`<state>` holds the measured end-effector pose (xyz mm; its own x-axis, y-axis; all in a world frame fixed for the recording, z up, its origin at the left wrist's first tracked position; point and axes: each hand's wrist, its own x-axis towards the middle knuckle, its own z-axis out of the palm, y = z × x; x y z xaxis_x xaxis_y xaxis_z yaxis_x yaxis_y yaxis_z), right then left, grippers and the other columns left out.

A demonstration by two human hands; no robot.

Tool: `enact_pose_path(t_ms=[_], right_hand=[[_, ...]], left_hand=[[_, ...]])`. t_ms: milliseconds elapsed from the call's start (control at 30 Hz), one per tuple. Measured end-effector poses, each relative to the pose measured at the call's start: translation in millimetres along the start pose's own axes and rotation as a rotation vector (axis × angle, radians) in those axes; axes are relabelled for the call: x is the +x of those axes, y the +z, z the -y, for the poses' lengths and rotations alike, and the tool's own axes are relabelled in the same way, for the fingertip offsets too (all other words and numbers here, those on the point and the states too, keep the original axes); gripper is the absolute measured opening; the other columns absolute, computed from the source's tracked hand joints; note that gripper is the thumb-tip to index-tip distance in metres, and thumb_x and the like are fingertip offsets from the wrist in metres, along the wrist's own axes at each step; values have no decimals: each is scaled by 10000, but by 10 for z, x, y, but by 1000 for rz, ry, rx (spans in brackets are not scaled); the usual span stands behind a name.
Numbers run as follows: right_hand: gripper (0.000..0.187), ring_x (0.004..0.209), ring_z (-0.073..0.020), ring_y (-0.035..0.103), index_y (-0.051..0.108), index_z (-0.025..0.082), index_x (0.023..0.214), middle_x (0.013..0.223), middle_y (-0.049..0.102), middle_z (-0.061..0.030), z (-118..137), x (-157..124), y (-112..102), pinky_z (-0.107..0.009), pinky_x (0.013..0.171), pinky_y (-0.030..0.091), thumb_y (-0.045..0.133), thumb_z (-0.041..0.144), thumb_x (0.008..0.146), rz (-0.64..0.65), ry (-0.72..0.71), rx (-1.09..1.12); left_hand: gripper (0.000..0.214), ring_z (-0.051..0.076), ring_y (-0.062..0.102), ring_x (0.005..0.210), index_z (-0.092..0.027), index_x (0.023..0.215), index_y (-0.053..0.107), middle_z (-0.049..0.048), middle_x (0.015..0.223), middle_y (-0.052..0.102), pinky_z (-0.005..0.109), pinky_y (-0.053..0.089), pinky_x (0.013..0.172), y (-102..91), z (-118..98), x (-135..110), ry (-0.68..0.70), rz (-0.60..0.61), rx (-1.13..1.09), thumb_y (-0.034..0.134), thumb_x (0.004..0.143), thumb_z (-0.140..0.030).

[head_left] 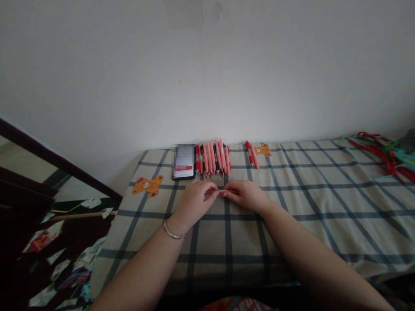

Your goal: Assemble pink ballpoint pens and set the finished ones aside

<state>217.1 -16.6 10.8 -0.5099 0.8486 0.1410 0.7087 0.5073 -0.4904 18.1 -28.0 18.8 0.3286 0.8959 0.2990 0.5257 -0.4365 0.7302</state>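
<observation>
While both hands are meeting over the checked tablecloth [324, 194], the left hand [194, 199] and the right hand [246, 195] are pinching one pink pen [221, 191] between them. Each hand is closing its thumb and forefinger on one end of the pen, and the other fingers are curling loosely toward the cloth. The pen is lying level, just above the cloth and directly in front of the person. Only a short stretch of it is showing between the fingertips. Whether it is in one piece or two cannot be told.

The step in hand appears to be work on this single pen, either joining or parting its two ends. The grip at both ends points to a push, pull or twist along the pen's length.

Behind the hands, a row of pens [212, 159] is lying side by side near the wall, with a phone [183, 162] just to its left. Two more pens [252, 154] are lying apart from the row on its right. A bundle of red and green strips [385, 153] is sitting well away at the far right.

The next move is calling for steady, opposed force from both pinches, with the pen held in line so that neither end is slipping or bending. A silver bracelet [171, 233] is resting on the left wrist.
</observation>
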Motion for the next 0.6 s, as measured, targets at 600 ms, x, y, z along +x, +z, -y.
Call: enact_pose_path(t_ms=[600], right_hand=[[274, 798, -157, 620, 597, 242, 1022, 925, 677, -18, 144, -21, 10, -241, 640, 385, 379, 376, 926, -16, 22, -240]], left_hand=[[140, 248, 491, 887, -192, 910, 593, 83, 907, 619, 395, 327, 790, -15, -74, -32, 182, 34, 663, 472, 867, -247]])
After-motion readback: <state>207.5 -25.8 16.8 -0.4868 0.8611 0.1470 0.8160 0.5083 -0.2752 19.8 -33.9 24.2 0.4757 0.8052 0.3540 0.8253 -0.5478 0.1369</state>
